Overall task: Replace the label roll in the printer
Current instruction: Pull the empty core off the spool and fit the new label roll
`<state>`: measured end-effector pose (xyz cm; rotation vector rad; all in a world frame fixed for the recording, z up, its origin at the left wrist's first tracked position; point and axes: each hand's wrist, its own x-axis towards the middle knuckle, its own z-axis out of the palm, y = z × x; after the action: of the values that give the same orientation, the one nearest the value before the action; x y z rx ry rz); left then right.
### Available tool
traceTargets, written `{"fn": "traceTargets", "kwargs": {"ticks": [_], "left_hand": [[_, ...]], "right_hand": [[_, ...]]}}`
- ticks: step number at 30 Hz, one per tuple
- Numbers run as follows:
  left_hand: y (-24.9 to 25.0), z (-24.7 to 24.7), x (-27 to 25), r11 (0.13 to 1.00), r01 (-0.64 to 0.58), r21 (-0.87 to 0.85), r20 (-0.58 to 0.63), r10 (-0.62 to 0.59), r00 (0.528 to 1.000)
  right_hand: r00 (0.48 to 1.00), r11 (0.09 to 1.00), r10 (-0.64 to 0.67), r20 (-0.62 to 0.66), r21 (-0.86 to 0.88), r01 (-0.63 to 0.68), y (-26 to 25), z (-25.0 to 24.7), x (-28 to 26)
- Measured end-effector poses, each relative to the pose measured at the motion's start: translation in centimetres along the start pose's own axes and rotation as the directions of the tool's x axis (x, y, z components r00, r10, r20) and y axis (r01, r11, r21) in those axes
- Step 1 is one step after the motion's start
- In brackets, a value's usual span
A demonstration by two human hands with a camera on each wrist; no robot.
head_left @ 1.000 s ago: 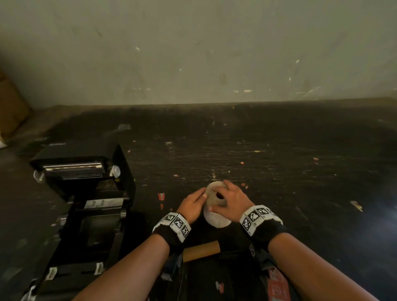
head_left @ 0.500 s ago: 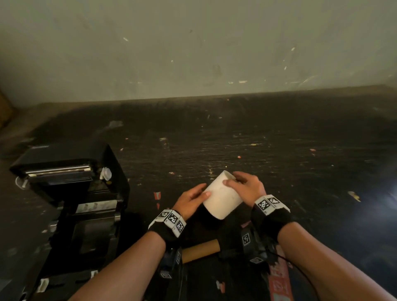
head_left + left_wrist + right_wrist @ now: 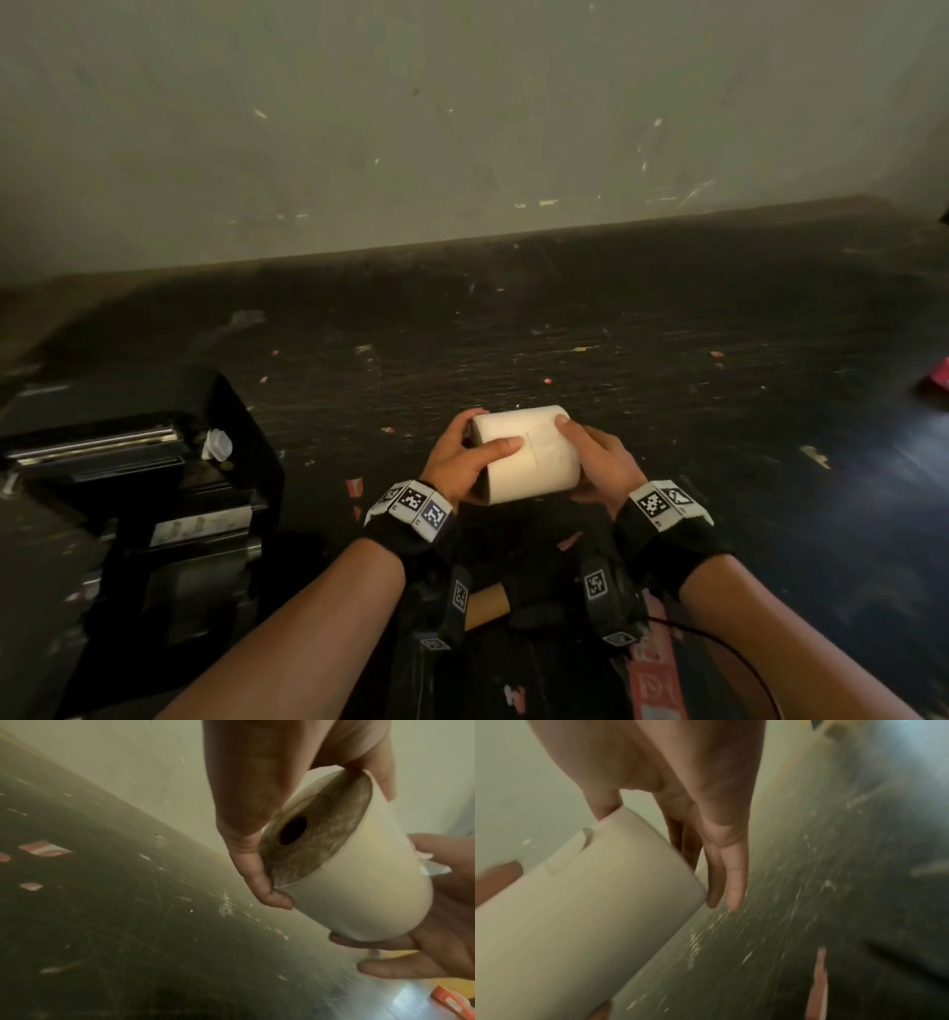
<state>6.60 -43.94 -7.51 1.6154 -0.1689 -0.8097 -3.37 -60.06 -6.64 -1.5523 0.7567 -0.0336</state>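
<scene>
since a second ago white paper label roll [image 3: 524, 455] turned sideways, lifted right of open black printer [image 3: 133, 493]. left hand [image 3: 457, 462], right hand [image 3: 598, 462] both wrapped around it. loading step; next: find loose end.

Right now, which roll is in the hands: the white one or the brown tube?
The white label roll, gripped by left hand and right hand. The bare brown cardboard tube lies below the wrists, untouched.

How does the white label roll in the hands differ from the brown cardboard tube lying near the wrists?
The white label roll is fat and fully wound; the brown cardboard tube is thin and looks bare. The roll is held off the floor by the left hand and right hand; the tube lies on the floor, untouched, partly hidden by the wrist gear. Both are cylinders lying roughly sideways.
</scene>
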Motion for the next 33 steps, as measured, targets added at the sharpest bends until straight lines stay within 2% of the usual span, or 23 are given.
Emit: {"fn": "traceTargets", "kwargs": {"ticks": [2,4,6,8,16,18,22,24,28,31,33], "left_hand": [[0.8,-0.1,-0.3,1.0,-0.008,0.025,0.002,0.008,1.0],[1.3,-0.1,-0.6,0.999,0.005,0.036,0.013,-0.005,1.0],[1.6,-0.1,-0.8,0.999,0.021,0.043,0.016,-0.021,1.0],[1.8,0.0,-1.0,0.998,0.03,0.054,0.015,-0.031,0.999],[2.0,-0.3,-1.7,0.994,0.039,0.105,0.005,-0.04,0.999],[2.0,-0.3,-1.7,0.991,0.045,0.128,0.008,-0.046,0.999],[1.6,-0.7,-1.4,0.985,0.071,0.155,-0.022,-0.069,0.997],[1.1,-1.2,-1.1,0.983,0.087,0.159,-0.047,-0.081,0.996],[0.2,-2.1,-0.4,0.973,0.125,0.194,-0.093,-0.108,0.99],[-0.4,-2.4,-0.4,0.961,0.134,0.24,-0.101,-0.113,0.989],[-0.8,-2.7,-0.4,0.954,0.139,0.266,-0.098,-0.117,0.988]], "right_hand": [[0.968,0.929,-0.248,-0.039,-0.291,0.227,-0.6,-1.1,-0.3],[0.891,0.794,-0.453,0.011,-0.45,0.409,-1.2,-2.0,-0.9],[0.809,0.641,-0.575,0.124,-0.547,0.539,-1.4,-2.0,-1.0],[0.771,0.565,-0.608,0.187,-0.581,0.586,-1.0,-1.5,-0.9],[0.75,0.622,-0.65,0.12,-0.482,0.617,-0.5,-0.5,-0.7],[0.744,0.617,-0.657,0.123,-0.481,0.623,-0.5,-0.3,-0.6],[0.694,0.563,-0.699,0.173,-0.465,0.683,0.0,-0.1,-0.6],[0.704,0.566,-0.674,0.221,-0.458,0.686,0.7,-0.2,-0.8],[0.776,0.649,-0.569,0.273,-0.431,0.627,2.5,0.0,-0.9],[0.847,0.741,-0.488,0.211,-0.414,0.53,2.9,-0.4,-0.9],[0.867,0.756,-0.47,0.163,-0.433,0.491,3.0,-1.1,-0.7]]}}
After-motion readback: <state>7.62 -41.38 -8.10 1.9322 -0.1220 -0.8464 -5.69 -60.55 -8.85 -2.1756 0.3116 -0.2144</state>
